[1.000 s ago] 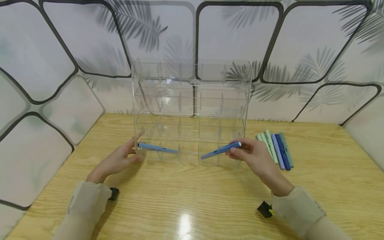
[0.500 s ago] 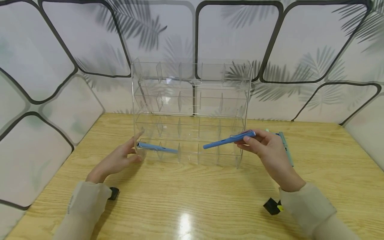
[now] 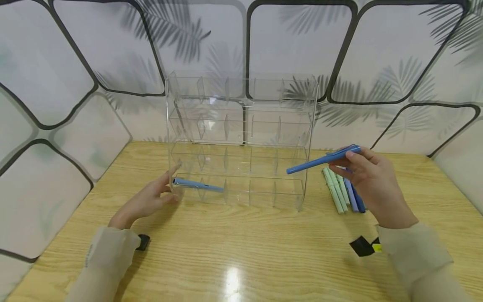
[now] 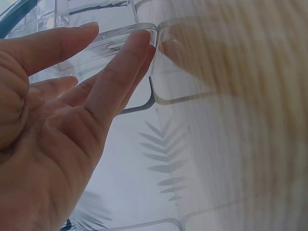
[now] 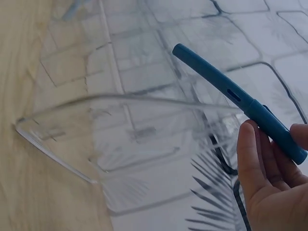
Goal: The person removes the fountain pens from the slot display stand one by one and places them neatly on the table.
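Note:
My right hand (image 3: pixel 377 180) pinches a blue capped pen (image 3: pixel 320 160) by its cap end, raised beside the right side of a clear acrylic rack (image 3: pixel 277 178). The pen points left and slightly down, and its clip and barrel slot show in the right wrist view. At the rack's lower left, my left hand (image 3: pixel 145 203) touches the side edge with fairly straight fingers (image 4: pixel 120 72), thumb held apart from them. A lighter blue pen (image 3: pixel 198 185) lies sideways across the left compartments of the lowest tier.
Right of the rack, several green, lavender and dark blue pens (image 3: pixel 336 191) lie side by side on the wooden table (image 3: pixel 234 243), partly hidden by my right hand. A leaf-patterned wall panel (image 3: pixel 294 46) stands behind the rack.
My right hand has carried the blue pen up and to the right, from in front of the lowest tier to over the loose pens. My left hand stays at the rack's side.

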`<state>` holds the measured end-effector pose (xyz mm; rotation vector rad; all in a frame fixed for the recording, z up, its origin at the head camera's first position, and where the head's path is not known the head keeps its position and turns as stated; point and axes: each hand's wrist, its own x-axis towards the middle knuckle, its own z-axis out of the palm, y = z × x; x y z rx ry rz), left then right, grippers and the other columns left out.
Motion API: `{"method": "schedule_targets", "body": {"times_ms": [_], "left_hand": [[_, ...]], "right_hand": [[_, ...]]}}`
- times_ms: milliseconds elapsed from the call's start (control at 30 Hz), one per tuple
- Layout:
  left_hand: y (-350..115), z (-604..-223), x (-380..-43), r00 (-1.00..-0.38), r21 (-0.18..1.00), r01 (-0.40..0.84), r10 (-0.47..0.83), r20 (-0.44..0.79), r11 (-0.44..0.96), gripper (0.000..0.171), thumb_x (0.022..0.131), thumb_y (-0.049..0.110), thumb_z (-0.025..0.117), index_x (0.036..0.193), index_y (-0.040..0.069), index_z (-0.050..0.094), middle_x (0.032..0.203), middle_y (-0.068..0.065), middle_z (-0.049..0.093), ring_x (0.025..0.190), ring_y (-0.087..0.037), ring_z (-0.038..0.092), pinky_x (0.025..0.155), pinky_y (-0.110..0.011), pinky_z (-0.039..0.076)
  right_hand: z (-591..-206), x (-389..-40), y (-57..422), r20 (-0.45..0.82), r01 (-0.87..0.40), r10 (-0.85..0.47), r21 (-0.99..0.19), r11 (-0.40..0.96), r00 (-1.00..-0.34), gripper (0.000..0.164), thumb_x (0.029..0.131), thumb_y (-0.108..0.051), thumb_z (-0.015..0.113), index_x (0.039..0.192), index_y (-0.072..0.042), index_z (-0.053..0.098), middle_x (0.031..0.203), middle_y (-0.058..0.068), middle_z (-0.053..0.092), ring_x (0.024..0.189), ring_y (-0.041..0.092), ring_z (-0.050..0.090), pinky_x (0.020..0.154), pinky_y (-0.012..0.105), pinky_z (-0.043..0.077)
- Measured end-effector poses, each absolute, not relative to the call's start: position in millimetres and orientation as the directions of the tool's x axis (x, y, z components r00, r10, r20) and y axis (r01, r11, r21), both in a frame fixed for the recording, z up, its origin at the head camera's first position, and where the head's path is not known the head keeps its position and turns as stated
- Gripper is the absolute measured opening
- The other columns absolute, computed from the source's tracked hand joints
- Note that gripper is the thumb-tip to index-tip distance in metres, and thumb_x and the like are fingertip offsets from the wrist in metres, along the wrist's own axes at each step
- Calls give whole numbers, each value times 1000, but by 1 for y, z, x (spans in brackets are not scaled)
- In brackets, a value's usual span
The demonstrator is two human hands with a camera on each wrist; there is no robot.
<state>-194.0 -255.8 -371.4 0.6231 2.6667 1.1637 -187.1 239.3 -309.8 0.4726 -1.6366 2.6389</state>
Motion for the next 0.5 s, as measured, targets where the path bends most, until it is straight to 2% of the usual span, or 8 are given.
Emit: {"method": "schedule_targets", "body": {"times_ms": [200,333,500], "left_hand": [[-256,-371,-195,-897,730,317,442,22,606,86,100,1,62,164,7,4,159,-38,16,123,-59,50,95,-65,47],[-256,-371,-195,-895,727,323,445,27,605,87,100,1,62,164,8,4,159,-37,18,122,-58,51,94,-63,49],[-255,-370,-194,-893,733,323,449,27,599,87,100,0,61,164,9,3,159,-36,19,121,-56,53,92,-61,51]], "right_hand": [[-306,-197,267,282,-149,-145,-801,-580,-948,27,107,3,44,100,6,70,100,17,74,94,28,73,87,40,58],[-308,-202,287,260,-106,-139,-743,-661,-955,30,107,4,41,99,9,69,99,19,73,94,32,72,89,42,57],[-311,-208,311,212,-91,-89,-711,-697,-973,31,106,4,42,92,11,68,97,21,71,91,33,70,87,43,58]]}}
